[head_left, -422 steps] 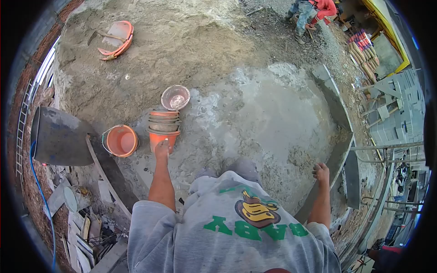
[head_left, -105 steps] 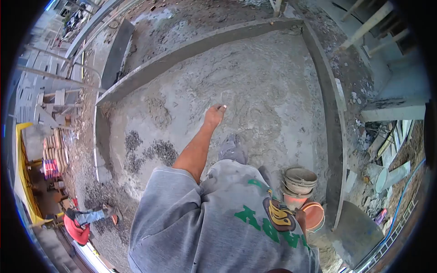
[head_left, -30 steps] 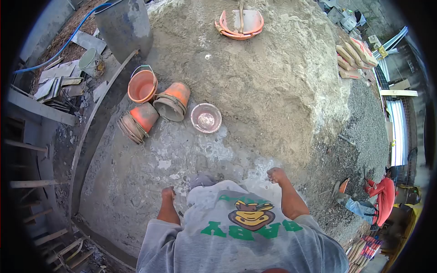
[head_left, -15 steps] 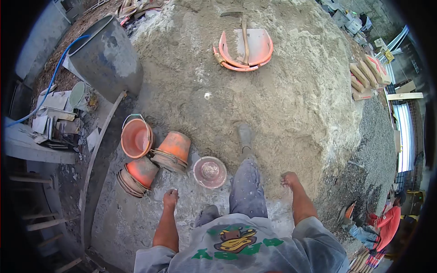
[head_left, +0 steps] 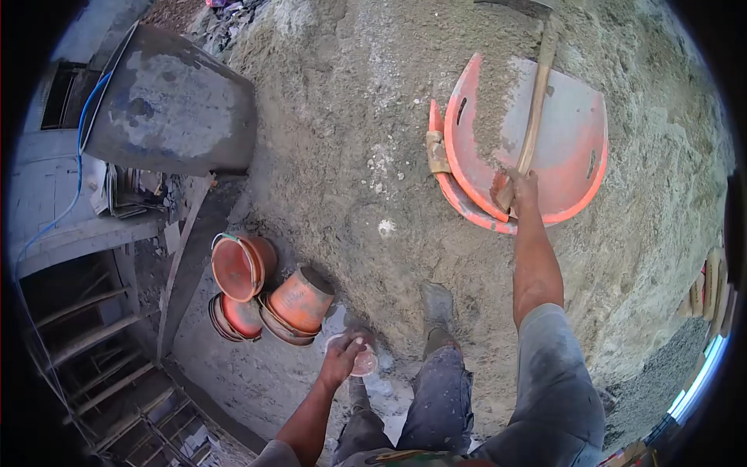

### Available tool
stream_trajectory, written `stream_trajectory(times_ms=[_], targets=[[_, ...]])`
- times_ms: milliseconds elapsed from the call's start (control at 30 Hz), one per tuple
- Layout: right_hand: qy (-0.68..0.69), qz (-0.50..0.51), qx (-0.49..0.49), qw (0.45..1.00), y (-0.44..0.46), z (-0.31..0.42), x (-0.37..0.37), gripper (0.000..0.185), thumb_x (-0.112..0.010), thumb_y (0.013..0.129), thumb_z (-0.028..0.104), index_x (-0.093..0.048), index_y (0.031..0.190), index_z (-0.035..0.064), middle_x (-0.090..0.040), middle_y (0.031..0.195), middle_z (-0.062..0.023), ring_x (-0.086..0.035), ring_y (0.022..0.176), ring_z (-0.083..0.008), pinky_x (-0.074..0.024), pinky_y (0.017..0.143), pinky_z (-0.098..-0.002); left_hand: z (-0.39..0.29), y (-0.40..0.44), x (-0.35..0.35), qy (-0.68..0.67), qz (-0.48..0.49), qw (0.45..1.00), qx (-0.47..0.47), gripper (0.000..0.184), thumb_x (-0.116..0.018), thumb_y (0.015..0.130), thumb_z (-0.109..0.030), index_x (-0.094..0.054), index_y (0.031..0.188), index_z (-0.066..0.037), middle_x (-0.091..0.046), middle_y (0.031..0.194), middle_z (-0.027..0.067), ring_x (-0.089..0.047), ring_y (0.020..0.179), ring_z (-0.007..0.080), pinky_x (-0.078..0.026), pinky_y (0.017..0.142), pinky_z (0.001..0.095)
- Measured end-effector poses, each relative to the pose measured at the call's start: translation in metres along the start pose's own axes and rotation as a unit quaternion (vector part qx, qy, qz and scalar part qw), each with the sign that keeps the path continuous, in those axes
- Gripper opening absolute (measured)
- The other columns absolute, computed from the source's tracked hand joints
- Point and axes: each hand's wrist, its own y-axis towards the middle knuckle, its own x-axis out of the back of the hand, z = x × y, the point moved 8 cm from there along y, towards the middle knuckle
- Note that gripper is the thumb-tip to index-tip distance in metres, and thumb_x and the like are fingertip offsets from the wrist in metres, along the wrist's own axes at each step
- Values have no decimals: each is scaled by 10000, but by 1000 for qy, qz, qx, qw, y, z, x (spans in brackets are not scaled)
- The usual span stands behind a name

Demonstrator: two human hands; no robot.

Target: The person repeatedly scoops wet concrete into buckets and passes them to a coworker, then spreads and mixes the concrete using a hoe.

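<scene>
My right hand is closed around the lower end of the wooden handle of a hoe. The hoe's dark blade lies on the sand at the top edge of the view. Under the handle rests a cut-open orange plastic tub, grey inside and with sand along one side. A second curved orange rim shows beneath it. My left hand hangs low with loosely bent fingers and nothing visible in it. It covers part of a round, pinkish basin on the ground.
Several orange buckets stand or lie stacked at the left. Behind them is a large grey drum with a blue hose. A sand heap spreads ahead. Wooden rungs lie over a dark opening at lower left.
I have leaned forward over the sand, so the tub and hoe appear larger. My right hand has reached forward and taken hold of the hoe handle. My left hand now overlaps the basin.
</scene>
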Motion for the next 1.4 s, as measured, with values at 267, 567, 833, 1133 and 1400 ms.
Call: stream_trajectory(times_ms=[267,567,833,1133,1400], targets=[[480,415,-28,773,-67,131,-37,262,-564,858,200,-511,1020,2,-473,676,-5,-477,594,-107,-402,546,-253,-74,-26,-29,132,-15,991,23,409,-523,883,-361,-577,1119,-32,-625,1003,109,-582,961,191,-429,859,304],[33,216,19,976,-141,277,-108,151,-540,720,171,-424,632,128,-420,534,-3,-436,425,-137,-367,383,-274,-26,-128,82,142,-269,952,-10,438,-464,862,-424,-604,1050,-53,-614,1000,212,-571,973,365,-429,854,414],[-37,272,377,884,-281,199,-125,190,-548,768,126,-527,906,-1,-521,702,-64,-518,587,-151,-416,518,-309,-20,-194,78,126,-294,934,-156,449,-466,862,-447,-603,1039,-58,-621,969,184,-589,924,341,-443,816,413],[-300,446,295,790,-533,119,-51,152,-554,682,162,-513,772,47,-506,614,-60,-501,448,-147,-424,418,-275,283,-360,94,-135,-498,852,-91,375,-530,824,-424,-632,1027,-126,-629,990,169,-593,941,332,-457,825,393],[-464,483,128,732,-684,-3,-51,115,-543,691,178,-474,673,87,-474,511,-41,-468,378,-170,-392,336,-292,833,-574,-215,-464,-713,425,310,358,-549,825,-326,-645,911,7,-658,810,164,-627,797,292,-471,706,386]])
